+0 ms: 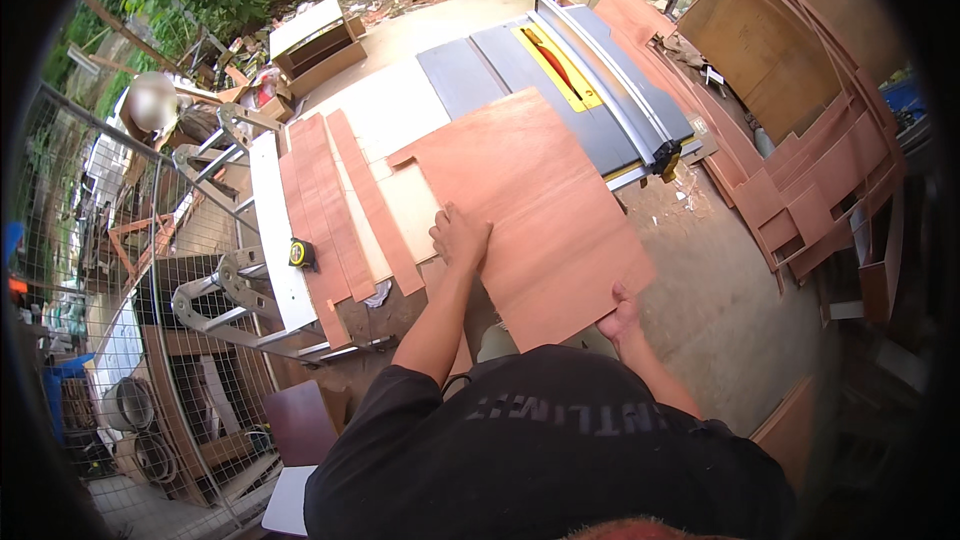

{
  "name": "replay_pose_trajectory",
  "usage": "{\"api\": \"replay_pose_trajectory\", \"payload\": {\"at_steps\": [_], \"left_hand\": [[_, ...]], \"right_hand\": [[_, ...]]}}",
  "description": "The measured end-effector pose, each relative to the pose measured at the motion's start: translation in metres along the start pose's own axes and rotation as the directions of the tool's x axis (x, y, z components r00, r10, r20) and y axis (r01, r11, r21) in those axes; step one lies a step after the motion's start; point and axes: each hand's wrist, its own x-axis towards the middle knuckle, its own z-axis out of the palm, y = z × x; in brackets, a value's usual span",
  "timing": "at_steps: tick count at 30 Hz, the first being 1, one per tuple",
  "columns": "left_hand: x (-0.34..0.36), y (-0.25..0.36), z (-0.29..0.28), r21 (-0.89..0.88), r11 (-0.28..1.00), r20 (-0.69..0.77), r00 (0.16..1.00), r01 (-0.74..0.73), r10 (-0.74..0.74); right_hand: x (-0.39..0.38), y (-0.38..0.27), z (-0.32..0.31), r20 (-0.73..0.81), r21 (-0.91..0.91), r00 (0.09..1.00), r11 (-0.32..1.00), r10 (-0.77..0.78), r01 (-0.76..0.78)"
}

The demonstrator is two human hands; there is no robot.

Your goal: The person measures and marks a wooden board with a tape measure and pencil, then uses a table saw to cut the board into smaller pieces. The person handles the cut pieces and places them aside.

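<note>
A large reddish plywood sheet with a notch cut near its far left corner spans the space in front of me. Its far part lies over the grey top of a table saw, while its near edge reaches my body. My left hand grips the sheet's left edge, fingers bent at the side. At the near right corner my right hand clasps the edge, thumb on top and the other fingers hidden underneath. The saw's red blade shows in a yellow insert, beyond the sheet's far edge.
A silver rip fence runs along the saw's right. Plywood strips and a yellow-black tape measure lie on the left worktop, beside a folding ladder. Plywood offcuts are piled right. Wire mesh stands far left.
</note>
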Motion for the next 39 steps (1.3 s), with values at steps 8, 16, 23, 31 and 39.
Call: {"api": "replay_pose_trajectory", "payload": {"at_steps": [8,16,23,31,39], "left_hand": [[-0.060,0.030,0.035,0.140,0.990,0.026,1.000,-0.003,-0.001],[-0.033,0.063,0.056,0.213,0.977,0.007,1.000,-0.015,0.014],[-0.020,0.091,0.082,0.160,0.983,-0.024,0.995,-0.089,0.094],[-0.002,0.112,0.093,0.157,0.984,-0.029,0.995,-0.087,0.093],[0.021,0.112,0.095,0.192,0.977,-0.045,0.994,-0.088,0.099]], "right_hand": [[-0.030,-0.021,-0.064,-0.028,0.074,0.998,0.995,-0.058,0.060],[-0.048,-0.048,-0.082,-0.063,0.131,0.997,0.990,-0.035,0.043],[-0.041,-0.076,-0.083,-0.050,0.112,0.995,0.989,-0.087,0.092],[-0.033,-0.097,-0.060,-0.111,0.153,0.992,0.986,-0.055,0.072],[-0.008,-0.088,-0.075,-0.017,0.188,0.999,0.981,-0.037,0.040]]}}
